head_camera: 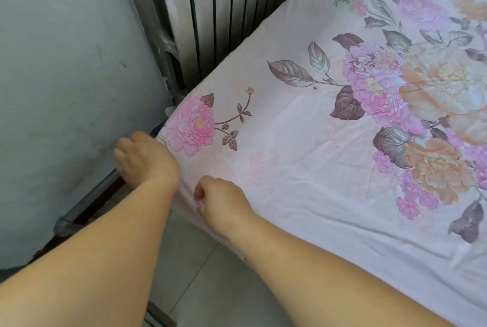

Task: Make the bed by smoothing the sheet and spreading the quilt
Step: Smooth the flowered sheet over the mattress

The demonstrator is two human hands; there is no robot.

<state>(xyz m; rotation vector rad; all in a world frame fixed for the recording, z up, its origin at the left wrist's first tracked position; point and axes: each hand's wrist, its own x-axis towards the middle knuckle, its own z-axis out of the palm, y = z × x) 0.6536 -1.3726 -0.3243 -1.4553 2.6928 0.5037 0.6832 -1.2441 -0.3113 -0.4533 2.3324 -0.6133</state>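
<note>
Partly, the left hand (143,159) is reaching past the corner of the floral sheet (303,147), its fingertips hidden, so its grip is unclear. Beside it, the right hand (220,201) is curling closed, pinching the sheet's edge over the mattress side.

We see a pale grey-green wall (66,68), scuffed and marked, on the left. Beside it stands a ribbed white radiator (226,10). A grey pipe (87,202) runs low along the wall above light floor tiles (200,282).
</note>
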